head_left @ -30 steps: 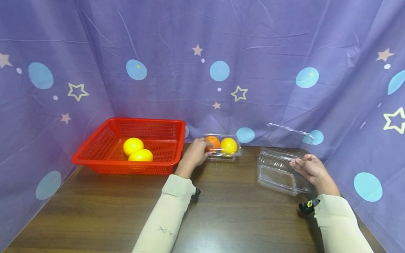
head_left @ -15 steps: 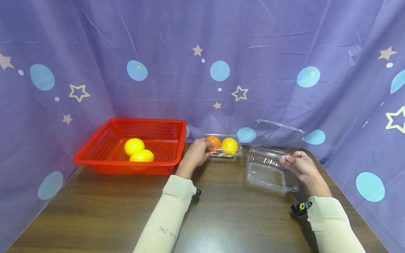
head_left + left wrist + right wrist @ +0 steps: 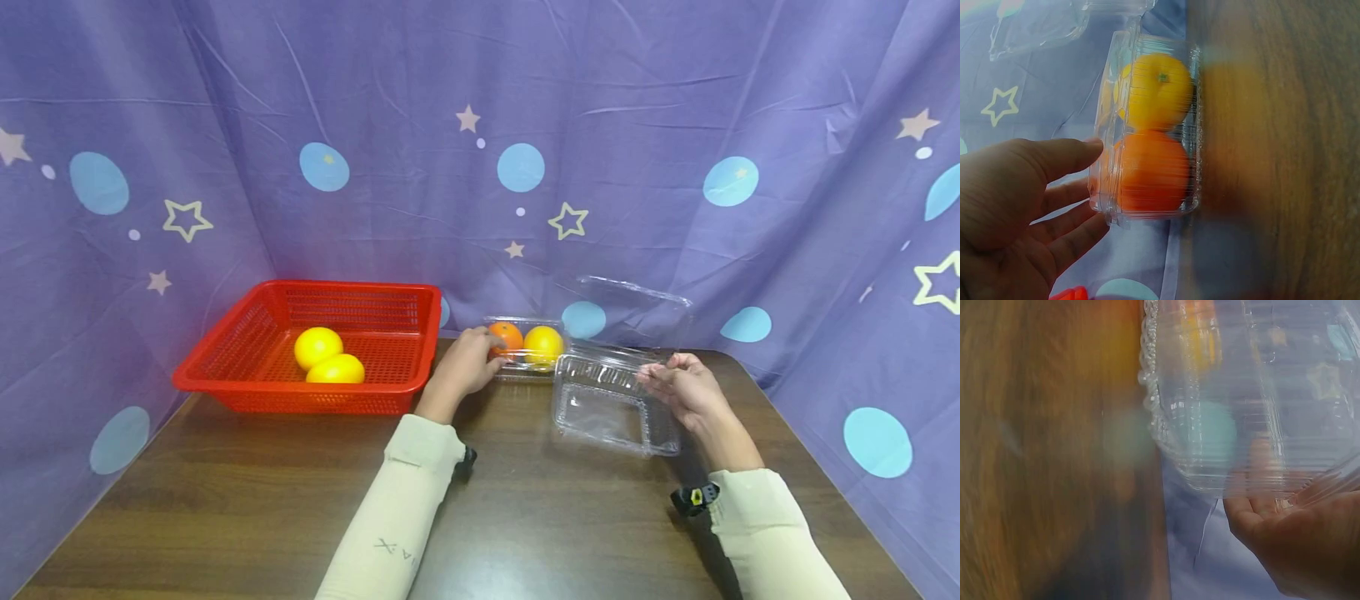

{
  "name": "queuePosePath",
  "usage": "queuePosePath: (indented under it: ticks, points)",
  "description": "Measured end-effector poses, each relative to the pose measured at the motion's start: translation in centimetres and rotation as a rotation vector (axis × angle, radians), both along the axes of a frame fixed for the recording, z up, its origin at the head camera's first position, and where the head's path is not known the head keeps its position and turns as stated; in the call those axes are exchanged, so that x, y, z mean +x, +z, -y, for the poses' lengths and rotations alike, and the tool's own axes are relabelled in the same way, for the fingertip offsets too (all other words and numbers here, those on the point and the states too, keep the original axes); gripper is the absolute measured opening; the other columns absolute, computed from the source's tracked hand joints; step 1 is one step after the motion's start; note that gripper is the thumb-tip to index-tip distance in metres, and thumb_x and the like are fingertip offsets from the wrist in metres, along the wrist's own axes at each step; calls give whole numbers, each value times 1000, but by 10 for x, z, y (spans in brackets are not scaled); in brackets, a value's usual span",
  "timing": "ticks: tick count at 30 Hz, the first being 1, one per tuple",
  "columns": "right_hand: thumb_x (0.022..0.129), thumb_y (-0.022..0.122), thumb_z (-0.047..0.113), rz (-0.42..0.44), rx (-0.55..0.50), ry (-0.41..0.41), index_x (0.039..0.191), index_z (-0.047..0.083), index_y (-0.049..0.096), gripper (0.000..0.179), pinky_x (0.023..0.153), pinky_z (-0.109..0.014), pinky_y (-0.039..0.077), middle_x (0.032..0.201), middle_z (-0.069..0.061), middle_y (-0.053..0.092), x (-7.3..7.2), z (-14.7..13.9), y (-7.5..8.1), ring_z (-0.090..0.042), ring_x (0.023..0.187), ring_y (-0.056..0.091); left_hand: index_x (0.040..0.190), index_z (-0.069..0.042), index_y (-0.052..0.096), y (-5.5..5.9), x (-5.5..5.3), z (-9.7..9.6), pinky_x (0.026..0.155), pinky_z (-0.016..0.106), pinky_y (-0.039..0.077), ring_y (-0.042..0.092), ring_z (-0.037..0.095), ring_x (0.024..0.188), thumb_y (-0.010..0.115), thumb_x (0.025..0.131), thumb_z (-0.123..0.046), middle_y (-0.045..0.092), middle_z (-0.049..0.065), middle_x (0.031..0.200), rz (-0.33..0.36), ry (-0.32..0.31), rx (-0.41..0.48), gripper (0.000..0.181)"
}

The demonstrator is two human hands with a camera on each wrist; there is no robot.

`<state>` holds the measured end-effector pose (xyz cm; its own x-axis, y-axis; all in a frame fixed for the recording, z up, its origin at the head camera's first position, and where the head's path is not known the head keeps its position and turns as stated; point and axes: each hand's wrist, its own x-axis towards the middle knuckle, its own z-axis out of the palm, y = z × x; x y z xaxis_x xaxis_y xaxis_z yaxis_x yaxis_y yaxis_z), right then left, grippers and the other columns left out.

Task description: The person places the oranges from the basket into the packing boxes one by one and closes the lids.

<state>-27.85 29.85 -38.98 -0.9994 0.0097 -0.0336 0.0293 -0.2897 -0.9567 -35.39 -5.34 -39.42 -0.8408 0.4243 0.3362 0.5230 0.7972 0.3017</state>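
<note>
A closed clear plastic clamshell box [image 3: 1194,206] holds an orange fruit [image 3: 505,338] and a yellow fruit [image 3: 543,347], side by side near the back of the table. With thumb and fingers, my left hand [image 3: 467,363] grips its left end by the rim, as the left wrist view shows. My right hand [image 3: 686,393] pinches the right side of a second clear clamshell box [image 3: 603,408], whose lid stands raised. No fruit shows inside this second box. It is just right of the closed box; whether the two touch I cannot tell. Blur softens the right wrist view.
A red perforated basket [image 3: 307,398] stands at the back left with two yellow fruits [image 3: 334,369] inside. Behind the wooden table [image 3: 525,517] hangs a purple curtain [image 3: 420,225] with stars and dots.
My right hand has moved left with the raised-lid clamshell box, bringing it up beside the closed one. My left hand and the fruits have stayed in place.
</note>
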Motion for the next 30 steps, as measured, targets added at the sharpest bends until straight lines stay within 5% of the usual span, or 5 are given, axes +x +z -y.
queuePosePath:
  ticks: [15,21,30]
  points:
    - [103,41,-12,-28,10,35,98,8,30,23,84,-29,59,82,-3,73,-1,39,-1,-11,82,74,113,-6,78,5,1,3,97,44,52,65,34,106,64,97,-9,69,12,110,-83,-23,72,21]
    - [102,41,-14,-28,-9,44,97,7,30,24,86,-31,59,83,-5,71,-4,51,-2,-13,82,73,112,-2,77,24,8,5,95,44,53,67,33,105,62,97,-8,70,14,109,-145,-4,144,22]
    - [101,42,-14,-7,16,31,97,7,31,24,87,-32,59,82,-5,70,-12,69,-6,-14,81,73,114,-2,76,48,16,26,102,45,49,64,33,113,61,99,-13,68,16,117,-121,80,236,24]
